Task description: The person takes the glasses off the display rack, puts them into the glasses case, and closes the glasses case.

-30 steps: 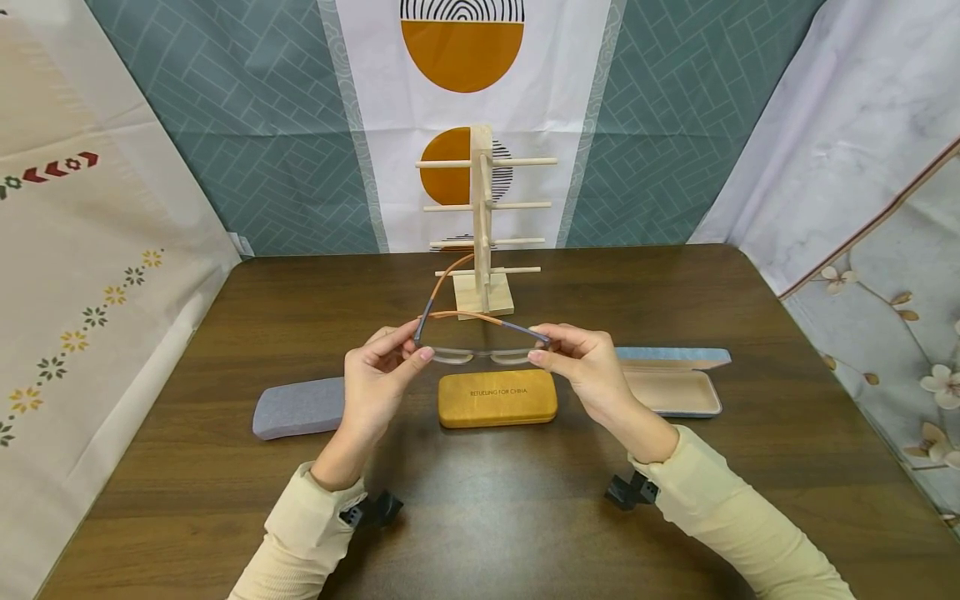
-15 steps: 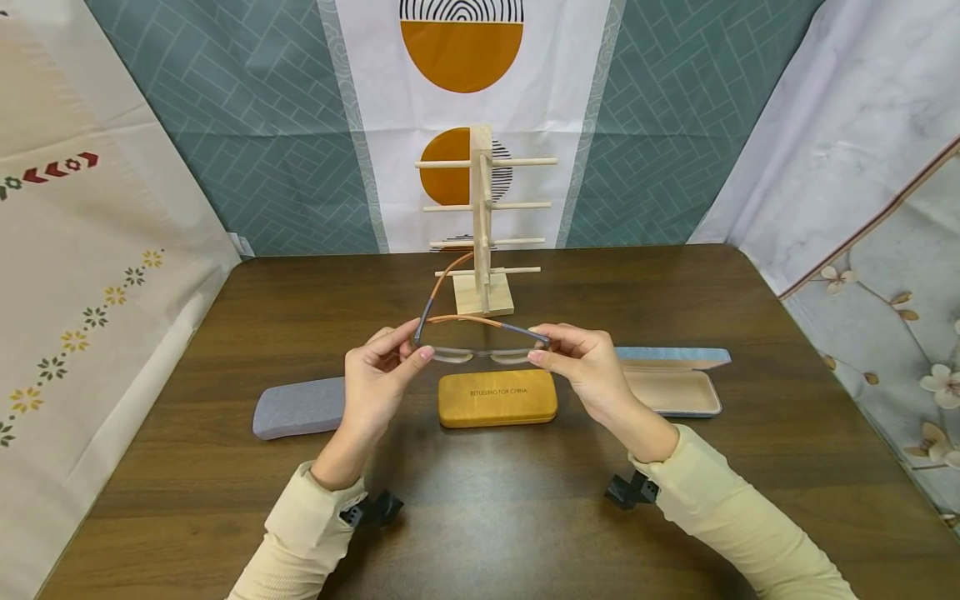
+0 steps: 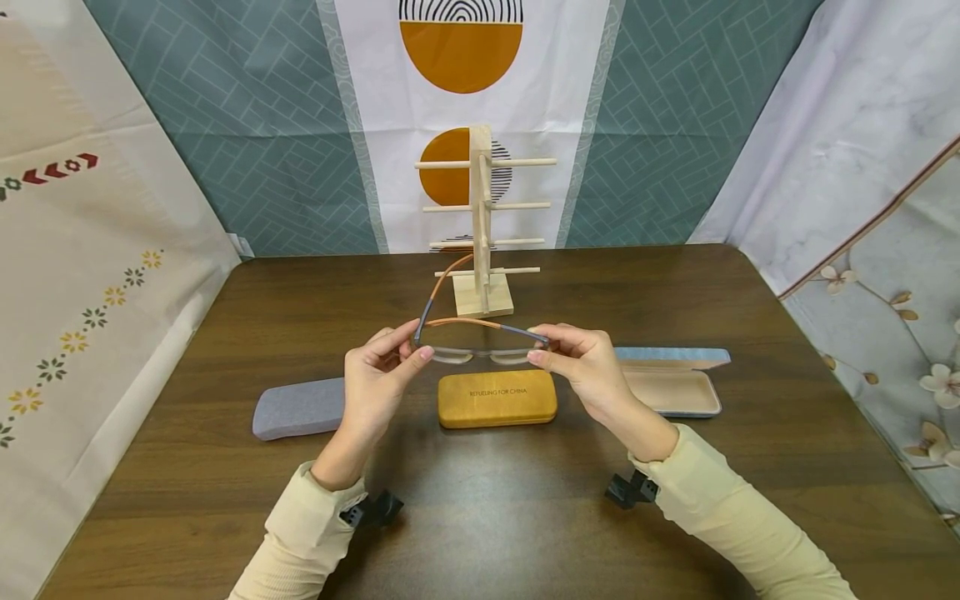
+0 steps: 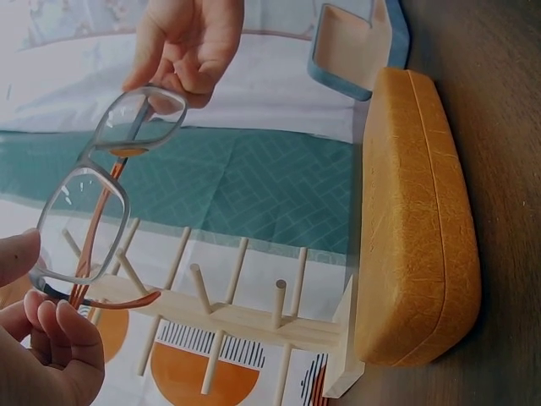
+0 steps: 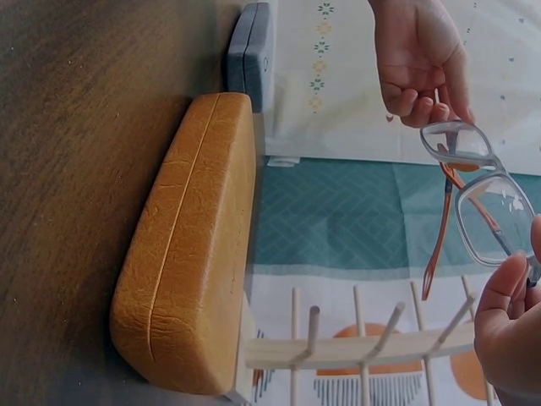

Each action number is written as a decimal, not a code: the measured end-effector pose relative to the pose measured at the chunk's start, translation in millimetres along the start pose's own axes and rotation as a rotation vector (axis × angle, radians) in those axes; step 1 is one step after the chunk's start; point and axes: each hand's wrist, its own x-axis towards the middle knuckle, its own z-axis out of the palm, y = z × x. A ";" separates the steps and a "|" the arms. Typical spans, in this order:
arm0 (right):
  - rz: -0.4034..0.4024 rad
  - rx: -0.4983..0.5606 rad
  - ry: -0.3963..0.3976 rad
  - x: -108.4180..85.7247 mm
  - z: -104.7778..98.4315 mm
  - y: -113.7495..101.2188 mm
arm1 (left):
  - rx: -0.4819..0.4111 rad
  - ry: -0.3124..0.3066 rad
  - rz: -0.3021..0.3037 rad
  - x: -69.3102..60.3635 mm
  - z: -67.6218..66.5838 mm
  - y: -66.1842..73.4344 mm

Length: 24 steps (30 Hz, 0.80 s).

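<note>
A pair of eyeglasses (image 3: 482,352) with a grey frame and orange temple tips is held above the table, temples unfolded and pointing away. My left hand (image 3: 380,375) pinches its left hinge corner between thumb and fingers. At the opposite corner my right hand (image 3: 585,367) pinches it the same way. Both lenses show clearly in the left wrist view, where the far hand (image 4: 188,42) grips the other end. Just below the eyeglasses lies a closed mustard-yellow glasses case (image 3: 497,400) with dark lettering on its lid.
Behind the eyeglasses stands a wooden display rack (image 3: 482,217) with several pegs. A grey glasses case (image 3: 300,408) lies to the left, partly behind the left hand. To the right, a blue glasses case (image 3: 675,392) lies with its lid up. Fabric hangings surround the brown table (image 3: 487,508).
Both hands keep their hold and place. The eyeglasses' temples have shifted very slightly; the cases and rack stay where they were.
</note>
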 end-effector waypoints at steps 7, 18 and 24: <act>-0.001 0.004 -0.015 0.8 -0.8 0.6 | -0.006 0.001 -0.006 0.1 -0.4 -0.6; -0.001 0.001 -0.025 1.0 -0.8 0.8 | -0.004 0.000 -0.005 0.1 -0.6 -0.7; 0.014 0.001 -0.020 1.2 -0.2 0.2 | -0.003 -0.001 -0.005 -0.2 -0.9 -0.5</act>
